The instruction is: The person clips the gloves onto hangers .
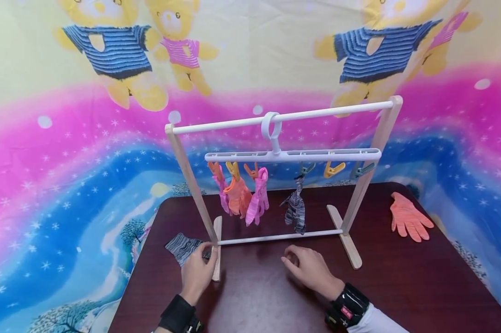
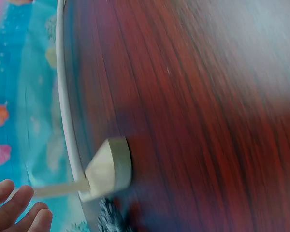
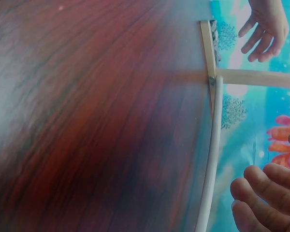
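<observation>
In the head view my left hand [image 1: 197,273] is by the left foot of the rack, nearest a grey striped glove [image 1: 183,246] on the table and partly covering it. The right wrist view shows this left hand [image 3: 269,31] with loose fingers and nothing in them. My right hand [image 1: 313,268], fingers loosely bent and holding nothing, hovers in front of the rack's lower bar [image 1: 275,238]. A white clip hanger [image 1: 317,156] carries a pink glove [image 1: 256,199], an orange glove [image 1: 239,196], another pink piece [image 1: 223,196] and a grey striped glove [image 1: 296,208].
The hanger hooks over the top bar [image 1: 329,112] of a wooden rack [image 1: 186,173]. A yellow clip [image 1: 334,169] and a green clip [image 1: 363,170] hold nothing. An orange glove [image 1: 410,219] lies flat at the right of the dark table [image 1: 259,296]. Behind hangs a printed cloth [image 1: 242,55].
</observation>
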The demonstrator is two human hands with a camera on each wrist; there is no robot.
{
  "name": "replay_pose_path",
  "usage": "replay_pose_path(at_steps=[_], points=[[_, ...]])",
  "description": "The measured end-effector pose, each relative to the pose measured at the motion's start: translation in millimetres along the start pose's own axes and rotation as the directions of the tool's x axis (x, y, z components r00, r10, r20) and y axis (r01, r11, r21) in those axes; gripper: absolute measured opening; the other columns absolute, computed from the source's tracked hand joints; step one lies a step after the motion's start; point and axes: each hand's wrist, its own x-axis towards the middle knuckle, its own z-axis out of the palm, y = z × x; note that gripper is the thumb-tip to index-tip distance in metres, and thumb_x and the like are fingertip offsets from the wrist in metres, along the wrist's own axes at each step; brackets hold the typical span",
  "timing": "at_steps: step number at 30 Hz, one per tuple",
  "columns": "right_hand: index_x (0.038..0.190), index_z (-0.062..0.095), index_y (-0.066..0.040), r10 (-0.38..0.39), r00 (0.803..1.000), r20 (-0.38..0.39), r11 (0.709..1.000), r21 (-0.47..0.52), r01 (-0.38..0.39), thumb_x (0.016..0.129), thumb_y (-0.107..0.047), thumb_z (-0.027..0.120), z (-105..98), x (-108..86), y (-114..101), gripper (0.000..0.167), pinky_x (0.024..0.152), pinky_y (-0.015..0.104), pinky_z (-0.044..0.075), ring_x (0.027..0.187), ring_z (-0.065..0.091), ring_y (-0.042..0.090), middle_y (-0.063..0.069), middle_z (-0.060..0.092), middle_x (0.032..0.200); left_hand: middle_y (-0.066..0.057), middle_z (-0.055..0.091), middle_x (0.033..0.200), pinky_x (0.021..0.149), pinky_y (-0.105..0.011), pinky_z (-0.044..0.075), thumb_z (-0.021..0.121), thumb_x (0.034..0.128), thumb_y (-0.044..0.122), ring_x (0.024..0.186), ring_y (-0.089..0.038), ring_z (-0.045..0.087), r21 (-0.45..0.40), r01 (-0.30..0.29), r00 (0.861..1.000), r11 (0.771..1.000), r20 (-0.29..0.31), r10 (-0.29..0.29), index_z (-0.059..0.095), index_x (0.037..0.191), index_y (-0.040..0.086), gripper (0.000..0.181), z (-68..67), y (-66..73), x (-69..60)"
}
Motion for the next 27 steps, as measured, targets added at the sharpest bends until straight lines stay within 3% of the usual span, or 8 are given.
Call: replay_pose_path(at_steps=[5, 15, 27], points=[[0.093, 0.071, -0.024, -0.008, 1.000, 0.019, 1.000, 0.001, 0.008, 0.092, -0.030, 0.073, 5.0, 2.6, -8.2, 0.007, 0.059, 0.020, 0.043, 0.062, 0.051, -0.009, -0.020, 0.063, 0.073, -0.007, 0.076, 0.114, 0.077, -0.052, 0.052, 0.061, 0.0990, 0.035, 0.095, -0.028, 0.073, 0.023, 0.074, 0.997, 0.997, 0.022, -0.075, 0.070, 0.122, 0.016, 0.031, -11.9, -11.3, 4.0], [0.095, 0.071, -0.021, -0.094, 0.995, 0.045, 0.996, 0.010, 0.094, 0.094, -0.032, 0.070, 16.6, 6.5, -23.4, 0.011, 0.059, 0.020, 0.046, 0.064, 0.056, -0.008, -0.017, 0.066, 0.075, -0.018, 0.066, 0.133, 0.089, -0.059, 0.051, 0.056, 0.1004, 0.036, 0.114, -0.040, 0.067, 0.062, 0.169, 0.980, 0.984, 0.092, -0.174, 0.057, 0.138, 0.007, 0.047, -29.7, -25.0, 16.3], [0.099, 0.072, -0.018, -0.134, 0.989, 0.066, 0.990, 0.053, 0.131, 0.094, -0.033, 0.070, 34.6, 9.0, -44.7, 0.016, 0.058, 0.019, 0.044, 0.064, 0.055, -0.008, -0.016, 0.064, 0.074, -0.025, 0.052, 0.147, 0.095, -0.063, 0.046, 0.054, 0.1006, 0.034, 0.122, -0.048, 0.058, 0.066, 0.195, 0.972, 0.979, 0.122, -0.202, 0.042, 0.149, 0.006, 0.057, -42.8, -35.0, 32.5]])
